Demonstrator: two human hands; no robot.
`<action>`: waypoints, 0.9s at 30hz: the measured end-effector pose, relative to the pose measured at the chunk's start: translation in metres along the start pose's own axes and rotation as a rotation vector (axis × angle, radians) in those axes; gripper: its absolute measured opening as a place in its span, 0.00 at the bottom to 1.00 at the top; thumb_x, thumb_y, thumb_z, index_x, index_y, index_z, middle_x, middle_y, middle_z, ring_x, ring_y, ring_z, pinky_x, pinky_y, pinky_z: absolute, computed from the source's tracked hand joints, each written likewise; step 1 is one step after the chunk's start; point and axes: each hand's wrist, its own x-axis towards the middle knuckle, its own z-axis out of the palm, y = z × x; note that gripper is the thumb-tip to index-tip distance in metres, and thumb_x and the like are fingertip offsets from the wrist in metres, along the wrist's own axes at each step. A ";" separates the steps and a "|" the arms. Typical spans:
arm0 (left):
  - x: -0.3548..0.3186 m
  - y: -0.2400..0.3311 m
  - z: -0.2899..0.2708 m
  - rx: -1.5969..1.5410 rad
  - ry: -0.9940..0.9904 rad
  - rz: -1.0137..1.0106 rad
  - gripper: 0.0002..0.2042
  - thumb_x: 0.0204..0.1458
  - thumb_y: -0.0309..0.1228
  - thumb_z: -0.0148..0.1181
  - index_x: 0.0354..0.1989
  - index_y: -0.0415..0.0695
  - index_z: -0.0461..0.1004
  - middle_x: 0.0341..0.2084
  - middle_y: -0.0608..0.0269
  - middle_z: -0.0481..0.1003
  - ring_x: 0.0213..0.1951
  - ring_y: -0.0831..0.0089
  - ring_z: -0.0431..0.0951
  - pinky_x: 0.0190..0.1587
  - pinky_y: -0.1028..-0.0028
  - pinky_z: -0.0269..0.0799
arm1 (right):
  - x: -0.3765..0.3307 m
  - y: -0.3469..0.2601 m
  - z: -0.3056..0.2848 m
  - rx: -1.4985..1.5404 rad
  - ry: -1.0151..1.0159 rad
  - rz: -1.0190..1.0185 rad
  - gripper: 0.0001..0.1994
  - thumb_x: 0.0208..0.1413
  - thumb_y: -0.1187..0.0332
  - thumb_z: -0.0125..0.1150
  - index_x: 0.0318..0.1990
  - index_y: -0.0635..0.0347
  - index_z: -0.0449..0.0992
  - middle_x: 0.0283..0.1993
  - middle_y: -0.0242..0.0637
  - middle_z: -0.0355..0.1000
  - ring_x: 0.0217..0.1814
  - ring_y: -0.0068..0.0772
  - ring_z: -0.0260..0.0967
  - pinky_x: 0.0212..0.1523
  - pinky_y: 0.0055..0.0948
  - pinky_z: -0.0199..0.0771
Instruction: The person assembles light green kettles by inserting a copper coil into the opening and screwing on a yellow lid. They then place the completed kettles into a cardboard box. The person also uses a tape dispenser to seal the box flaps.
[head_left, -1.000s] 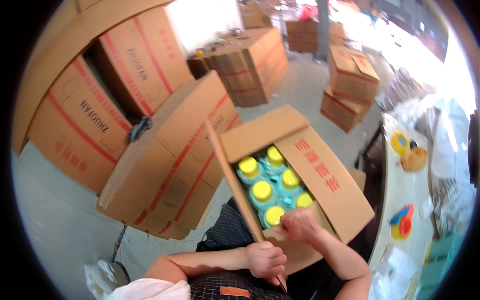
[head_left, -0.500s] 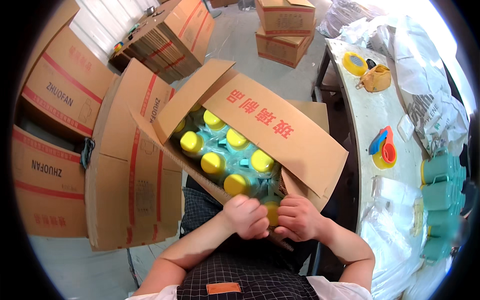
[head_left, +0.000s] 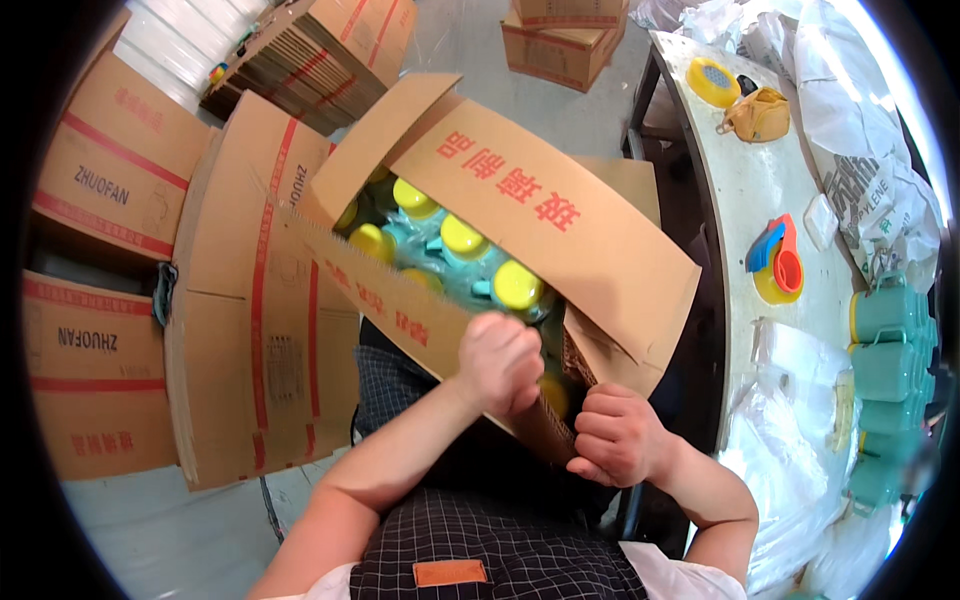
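Both your hands clutch the near end of an open box (head_left: 610,255) of yellow-lidded jars (head_left: 518,287).
Your left hand (head_left: 500,363) is clenched by the near end of the left flap (head_left: 385,305); your right hand (head_left: 617,435) curls its fingers over the cardboard edge beside it. The box sits slantwise before your apron (head_left: 450,535), between flattened cartons (head_left: 235,345) on your left and the table (head_left: 735,235) on your right.

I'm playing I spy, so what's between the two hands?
In the head view, a yellow lid and the cardboard carton's near end lie between the left hand and right hand.
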 end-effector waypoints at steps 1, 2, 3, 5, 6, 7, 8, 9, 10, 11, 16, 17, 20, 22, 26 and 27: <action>0.002 -0.004 0.007 -0.016 0.014 -0.019 0.12 0.50 0.42 0.55 0.23 0.48 0.67 0.27 0.62 0.69 0.31 0.62 0.70 0.36 0.62 0.64 | -0.001 -0.003 0.000 -0.010 -0.007 -0.003 0.19 0.55 0.61 0.66 0.20 0.55 0.63 0.26 0.34 0.60 0.30 0.38 0.64 0.35 0.36 0.69; -0.005 -0.010 0.022 -0.044 -0.027 -0.091 0.09 0.49 0.38 0.57 0.25 0.47 0.68 0.29 0.61 0.70 0.34 0.60 0.71 0.38 0.61 0.65 | 0.000 -0.007 0.000 -0.034 -0.011 -0.018 0.19 0.53 0.61 0.67 0.20 0.54 0.63 0.25 0.33 0.59 0.29 0.36 0.63 0.33 0.35 0.68; -0.015 -0.014 0.038 -0.072 -0.069 -0.167 0.07 0.48 0.34 0.58 0.27 0.46 0.70 0.30 0.59 0.72 0.36 0.58 0.72 0.41 0.60 0.66 | -0.002 -0.013 0.004 -0.040 -0.024 -0.021 0.19 0.53 0.61 0.68 0.20 0.54 0.63 0.25 0.32 0.59 0.28 0.36 0.63 0.33 0.34 0.68; -0.019 -0.014 0.055 -0.041 -0.252 -0.292 0.08 0.46 0.28 0.59 0.34 0.41 0.74 0.39 0.52 0.74 0.42 0.52 0.72 0.45 0.59 0.68 | -0.007 -0.025 0.016 -0.066 -0.036 -0.016 0.19 0.52 0.61 0.68 0.19 0.54 0.63 0.25 0.32 0.59 0.28 0.35 0.63 0.32 0.34 0.67; -0.020 -0.011 0.059 -0.015 -0.210 -0.315 0.09 0.46 0.28 0.58 0.37 0.40 0.75 0.41 0.50 0.73 0.44 0.51 0.71 0.46 0.59 0.68 | -0.006 -0.026 0.019 -0.061 -0.021 -0.013 0.20 0.51 0.61 0.69 0.19 0.54 0.63 0.25 0.32 0.59 0.28 0.33 0.63 0.32 0.33 0.67; -0.022 -0.009 0.065 0.012 -0.168 -0.337 0.11 0.46 0.27 0.58 0.39 0.39 0.76 0.43 0.48 0.73 0.46 0.50 0.71 0.47 0.59 0.68 | -0.005 -0.021 0.016 -0.069 -0.028 -0.028 0.19 0.51 0.61 0.69 0.19 0.54 0.63 0.24 0.31 0.59 0.28 0.33 0.63 0.32 0.33 0.67; -0.038 -0.012 0.075 -0.013 -0.284 -0.423 0.17 0.48 0.31 0.56 0.47 0.37 0.78 0.51 0.48 0.72 0.53 0.52 0.69 0.52 0.56 0.66 | -0.004 -0.020 0.022 -0.053 -0.027 -0.026 0.19 0.51 0.61 0.69 0.19 0.54 0.63 0.24 0.31 0.58 0.28 0.33 0.62 0.32 0.33 0.67; -0.045 -0.015 0.084 0.109 -0.366 -0.370 0.19 0.49 0.33 0.54 0.49 0.37 0.78 0.52 0.49 0.72 0.55 0.53 0.68 0.54 0.54 0.64 | -0.001 -0.019 0.023 -0.053 -0.033 -0.039 0.19 0.51 0.61 0.69 0.19 0.54 0.63 0.24 0.31 0.58 0.28 0.33 0.62 0.32 0.32 0.66; -0.053 -0.016 0.093 0.232 -0.448 -0.317 0.21 0.50 0.35 0.53 0.51 0.38 0.78 0.54 0.51 0.73 0.58 0.55 0.67 0.56 0.53 0.62 | -0.001 -0.023 0.030 -0.044 -0.025 -0.020 0.19 0.50 0.61 0.69 0.18 0.53 0.63 0.24 0.31 0.58 0.27 0.34 0.62 0.32 0.33 0.66; -0.058 -0.021 0.105 0.356 -0.522 -0.262 0.23 0.51 0.37 0.52 0.53 0.38 0.78 0.56 0.52 0.73 0.60 0.56 0.66 0.58 0.51 0.60 | 0.000 -0.021 0.029 -0.060 -0.034 -0.024 0.19 0.49 0.61 0.69 0.18 0.53 0.63 0.24 0.31 0.58 0.27 0.34 0.62 0.32 0.33 0.66; -0.053 -0.004 0.134 -0.051 -0.273 -0.534 0.25 0.56 0.39 0.52 0.60 0.39 0.70 0.61 0.51 0.70 0.65 0.52 0.63 0.66 0.52 0.55 | 0.004 -0.033 0.027 -0.104 -0.088 0.001 0.18 0.46 0.62 0.69 0.18 0.55 0.63 0.23 0.33 0.58 0.28 0.36 0.64 0.34 0.35 0.69; -0.061 0.015 0.139 -0.120 -0.133 -0.624 0.25 0.57 0.40 0.53 0.60 0.40 0.71 0.60 0.51 0.70 0.63 0.53 0.65 0.65 0.53 0.57 | 0.008 -0.034 0.029 -0.110 -0.080 0.013 0.18 0.45 0.62 0.69 0.18 0.55 0.62 0.23 0.33 0.59 0.29 0.37 0.64 0.35 0.35 0.69; -0.081 0.064 0.136 -0.058 -0.523 -0.484 0.23 0.59 0.41 0.54 0.59 0.42 0.72 0.57 0.52 0.72 0.60 0.53 0.69 0.61 0.55 0.63 | 0.023 -0.027 0.053 -0.099 -0.009 0.034 0.18 0.49 0.61 0.69 0.20 0.57 0.63 0.25 0.35 0.62 0.31 0.39 0.67 0.46 0.40 0.76; -0.090 0.057 0.115 0.018 -0.581 -0.469 0.21 0.60 0.41 0.55 0.59 0.44 0.72 0.55 0.52 0.73 0.57 0.54 0.72 0.59 0.57 0.67 | 0.026 -0.015 0.072 -0.066 -0.005 0.118 0.16 0.51 0.58 0.69 0.37 0.62 0.75 0.43 0.46 0.74 0.50 0.49 0.74 0.63 0.51 0.71; -0.103 -0.050 0.006 0.030 -0.082 -0.865 0.22 0.61 0.42 0.57 0.61 0.45 0.72 0.57 0.53 0.73 0.58 0.53 0.73 0.60 0.59 0.69 | 0.034 0.003 0.099 -0.311 -0.040 0.658 0.44 0.54 0.49 0.68 0.73 0.63 0.57 0.78 0.54 0.50 0.82 0.52 0.43 0.77 0.59 0.43; -0.113 -0.082 -0.023 -0.199 0.175 -0.944 0.25 0.61 0.43 0.58 0.64 0.44 0.70 0.61 0.52 0.71 0.62 0.52 0.70 0.64 0.59 0.66 | 0.032 0.016 0.121 -0.390 -0.058 0.679 0.44 0.53 0.48 0.68 0.72 0.63 0.59 0.77 0.53 0.51 0.82 0.52 0.43 0.77 0.59 0.43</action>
